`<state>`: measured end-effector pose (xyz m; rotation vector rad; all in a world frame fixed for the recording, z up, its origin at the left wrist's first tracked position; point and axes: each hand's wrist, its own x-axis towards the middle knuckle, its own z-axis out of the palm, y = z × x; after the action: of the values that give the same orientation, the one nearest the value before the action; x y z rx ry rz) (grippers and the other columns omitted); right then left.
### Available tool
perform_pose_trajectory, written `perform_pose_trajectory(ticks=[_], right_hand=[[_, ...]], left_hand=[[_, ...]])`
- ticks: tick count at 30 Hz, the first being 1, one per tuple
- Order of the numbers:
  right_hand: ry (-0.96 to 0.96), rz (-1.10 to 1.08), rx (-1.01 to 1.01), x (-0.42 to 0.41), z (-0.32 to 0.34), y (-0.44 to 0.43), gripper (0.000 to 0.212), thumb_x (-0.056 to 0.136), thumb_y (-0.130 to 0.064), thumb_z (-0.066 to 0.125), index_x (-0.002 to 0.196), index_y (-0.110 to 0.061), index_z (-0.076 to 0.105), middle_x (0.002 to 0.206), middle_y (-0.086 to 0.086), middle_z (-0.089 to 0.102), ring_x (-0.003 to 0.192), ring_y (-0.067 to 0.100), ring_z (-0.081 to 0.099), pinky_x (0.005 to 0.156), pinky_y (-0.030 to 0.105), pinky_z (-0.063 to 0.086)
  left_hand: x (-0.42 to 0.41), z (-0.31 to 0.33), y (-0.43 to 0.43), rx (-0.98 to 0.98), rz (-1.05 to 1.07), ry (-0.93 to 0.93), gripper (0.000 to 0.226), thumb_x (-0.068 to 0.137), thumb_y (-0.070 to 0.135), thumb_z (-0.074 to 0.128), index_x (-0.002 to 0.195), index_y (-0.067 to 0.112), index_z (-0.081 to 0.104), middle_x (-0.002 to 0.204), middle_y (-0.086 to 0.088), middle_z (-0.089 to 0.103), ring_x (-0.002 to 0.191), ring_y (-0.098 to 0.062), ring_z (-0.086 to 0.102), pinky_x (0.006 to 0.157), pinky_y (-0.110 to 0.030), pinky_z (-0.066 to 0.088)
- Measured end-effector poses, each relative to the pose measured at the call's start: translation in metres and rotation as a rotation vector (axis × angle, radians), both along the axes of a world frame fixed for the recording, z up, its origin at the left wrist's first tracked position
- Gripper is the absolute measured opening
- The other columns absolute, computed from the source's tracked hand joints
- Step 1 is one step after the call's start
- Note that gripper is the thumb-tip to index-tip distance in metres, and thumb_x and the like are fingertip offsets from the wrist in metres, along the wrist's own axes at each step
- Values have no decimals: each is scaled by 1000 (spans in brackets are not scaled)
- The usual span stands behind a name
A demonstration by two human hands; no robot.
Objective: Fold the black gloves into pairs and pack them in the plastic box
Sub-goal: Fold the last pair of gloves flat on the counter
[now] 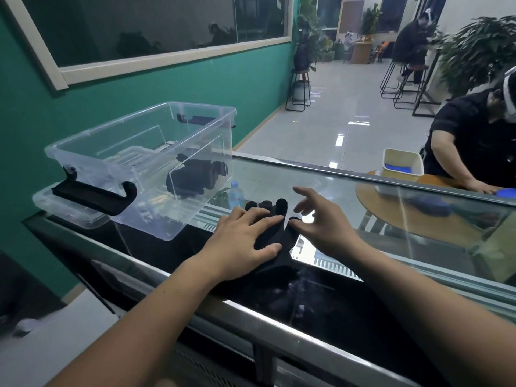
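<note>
A black glove (279,247) lies flat on the glass counter (391,247), fingers pointing away from me. My left hand (243,238) presses flat on its left side with straight fingers. My right hand (318,219) hovers just right of the glove with fingers spread, its thumb tip near the glove's edge. The clear plastic box (97,143) stands at the left on its lid (69,210), with a bundle of black gloves (195,177) inside near its right wall.
A small water bottle (236,195) shows just behind the box's right corner. Beyond the counter a person leans over a round wooden table (405,213) with a cream tub (402,163). The green wall is at the left.
</note>
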<state>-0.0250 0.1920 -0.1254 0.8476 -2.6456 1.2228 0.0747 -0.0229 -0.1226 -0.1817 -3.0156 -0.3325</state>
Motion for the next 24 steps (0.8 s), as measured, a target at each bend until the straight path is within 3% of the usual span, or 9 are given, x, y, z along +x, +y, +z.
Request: perform_pose_trajectory(ticks=[6, 10, 16, 20, 24], right_hand=[[67, -43, 30, 3, -2, -1, 66, 94, -22, 77, 154, -25, 52, 113, -6, 66, 103, 16, 62, 90, 29, 47], [104, -29, 77, 5, -3, -2, 59, 96, -19, 74, 151, -25, 54, 109, -7, 67, 101, 15, 62, 93, 34, 52], [113, -24, 66, 4, -5, -4, 53, 96, -17, 72, 147, -25, 58, 107, -8, 69, 101, 16, 63, 94, 36, 52], [202, -22, 3, 5, -3, -1, 46, 97, -16, 74, 141, -24, 63, 110, -7, 69, 101, 13, 61, 94, 33, 51], [255, 120, -16, 22, -2, 7, 34, 100, -15, 72, 133, -26, 70, 106, -8, 69, 97, 7, 64, 92, 30, 54]], left_hand=[[-23, 17, 3, 8, 9, -120, 81, 92, 81, 48, 165, 48, 34, 156, 14, 38, 148, -16, 34, 125, -45, 36], [-34, 18, 7, 10, 68, -103, 72, 101, 75, 39, 162, 37, 46, 142, 9, 44, 137, -19, 47, 115, -46, 45], [-36, 10, 7, -115, 90, 12, 66, 106, 67, 41, 158, 28, 52, 141, 3, 49, 134, -23, 45, 113, -44, 34], [-23, 9, 5, 32, 83, 125, 58, 106, 61, 49, 156, 31, 50, 141, 6, 53, 134, -20, 49, 115, -44, 35], [3, 10, 0, 265, 68, 197, 47, 101, 59, 56, 140, 33, 65, 130, 16, 59, 122, -13, 59, 110, -43, 49]])
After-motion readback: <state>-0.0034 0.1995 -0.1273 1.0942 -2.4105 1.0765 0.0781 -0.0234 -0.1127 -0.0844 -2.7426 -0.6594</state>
